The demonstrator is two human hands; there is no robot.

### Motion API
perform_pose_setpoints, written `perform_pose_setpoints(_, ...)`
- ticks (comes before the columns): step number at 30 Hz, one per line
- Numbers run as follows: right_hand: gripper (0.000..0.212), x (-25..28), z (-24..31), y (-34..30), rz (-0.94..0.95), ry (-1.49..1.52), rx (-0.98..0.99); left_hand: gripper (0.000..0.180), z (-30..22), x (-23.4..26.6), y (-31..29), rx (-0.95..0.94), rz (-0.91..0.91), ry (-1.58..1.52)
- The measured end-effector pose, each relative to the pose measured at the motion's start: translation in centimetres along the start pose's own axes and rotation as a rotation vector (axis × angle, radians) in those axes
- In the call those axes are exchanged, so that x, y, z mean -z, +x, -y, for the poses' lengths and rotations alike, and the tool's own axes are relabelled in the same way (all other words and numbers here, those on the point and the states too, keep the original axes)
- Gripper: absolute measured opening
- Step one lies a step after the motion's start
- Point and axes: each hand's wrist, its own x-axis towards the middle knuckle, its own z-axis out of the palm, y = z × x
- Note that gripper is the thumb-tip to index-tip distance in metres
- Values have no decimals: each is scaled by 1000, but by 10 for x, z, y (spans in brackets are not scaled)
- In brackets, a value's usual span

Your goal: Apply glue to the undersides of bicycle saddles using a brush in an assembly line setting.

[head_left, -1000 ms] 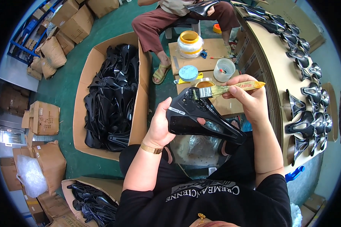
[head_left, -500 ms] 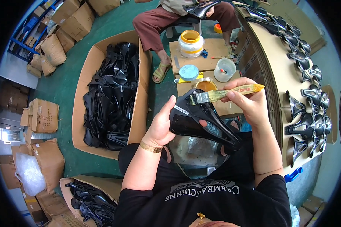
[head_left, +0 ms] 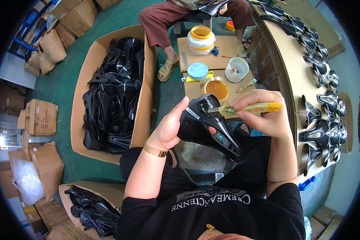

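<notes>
Black shell (head_left: 193,130) sits clasped in the left hand (head_left: 166,129); the right hand (head_left: 266,111) pinches a brush (head_left: 250,108); pressing hard could cause smears.

Bright, even light from a source I cannot place falls over my left hand (head_left: 166,130) and right hand (head_left: 266,114), leaving only soft shadows. White glints streak the glossy black plastic shell (head_left: 194,127) and the molded black parts (head_left: 316,136) along the workbench (head_left: 282,56); a clear plastic bag (head_left: 27,180) shines pale. My paintbrush (head_left: 248,110) looks fairly sharp, its bristle tip merging with dark gloss. Fisheye distortion bows the workbench's edge, and black vignetting swallows the corners.
</notes>
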Motion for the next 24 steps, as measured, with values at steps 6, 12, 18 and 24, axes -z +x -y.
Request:
perform_pose_setpoints(6,14,1,0,-1,-19,18,-9,59,0,-2,3,-6,1,10)
perform_pose_setpoints(12,12,1,2,-2,-65,67,-90,59,0,-3,4,-3,-9,-23)
perform_pose_setpoints(18,12,11,-5,-3,83,69,-27,60,0,0,5,-1,28,-32)
perform_pose_setpoints(24,12,23,-5,-4,165,26,-106,60,-1,2,5,-7,20,-43)
